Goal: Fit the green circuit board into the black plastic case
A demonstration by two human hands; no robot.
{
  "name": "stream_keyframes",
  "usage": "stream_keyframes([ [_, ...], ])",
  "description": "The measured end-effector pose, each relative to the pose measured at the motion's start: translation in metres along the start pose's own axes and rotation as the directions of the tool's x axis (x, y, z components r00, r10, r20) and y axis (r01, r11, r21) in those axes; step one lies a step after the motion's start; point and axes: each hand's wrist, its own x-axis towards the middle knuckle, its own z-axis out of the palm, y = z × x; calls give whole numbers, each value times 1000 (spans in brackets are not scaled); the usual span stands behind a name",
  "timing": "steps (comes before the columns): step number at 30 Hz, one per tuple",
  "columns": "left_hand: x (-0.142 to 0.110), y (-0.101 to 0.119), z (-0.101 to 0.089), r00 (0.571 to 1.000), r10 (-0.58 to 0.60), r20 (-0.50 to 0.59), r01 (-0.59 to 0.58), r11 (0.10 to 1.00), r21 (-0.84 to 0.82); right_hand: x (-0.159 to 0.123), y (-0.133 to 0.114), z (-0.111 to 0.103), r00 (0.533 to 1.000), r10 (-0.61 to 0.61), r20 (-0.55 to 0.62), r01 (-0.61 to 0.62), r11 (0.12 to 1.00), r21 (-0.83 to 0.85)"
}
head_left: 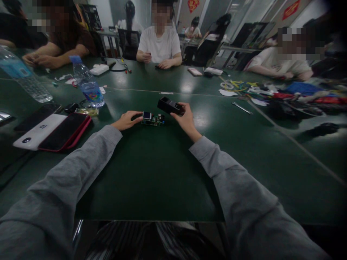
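Note:
A small green circuit board [154, 120] with a little white screen at its left end lies on the dark green table [151, 169]. My left hand [127, 121] rests on the table with fingers curled, its fingertips pinching the board's screen end. My right hand [184, 117] is just right of the board, closed round a black box-shaped plastic housing [169, 106] lifted slightly above the table. Grey sleeves cover both my arms.
At left lie a white power bank [38, 133], a phone in a red case [65, 131] and two water bottles [88, 86]. A metal wrench [242, 108] and a heap of coloured wires [271, 92] are at right. Three people sit across the table.

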Motion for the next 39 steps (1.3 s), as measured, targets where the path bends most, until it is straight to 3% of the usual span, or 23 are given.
stream_keyframes([
  [5, -3, 2, 2, 998, -18, 63, 11, 994, 111, -2, 18, -1, 998, 34, 49, -29, 994, -110],
  [15, -4, 5, 1, 997, -34, 66, 27, 995, 97, 0, 25, -1, 996, 20, 86, -11, 995, -100],
  [27, -3, 5, 1, 996, -37, 83, 27, 993, 113, 1, 27, -1, 998, 49, 37, -48, 998, -40],
  [32, -4, 2, 4, 999, -15, 52, 10, 995, 97, 0, 14, 0, 998, 54, 26, -56, 995, 79],
  [39, -4, -1, 2, 998, -58, -10, 57, 997, -53, -6, -26, 8, 982, 15, 191, -55, 977, 207],
])
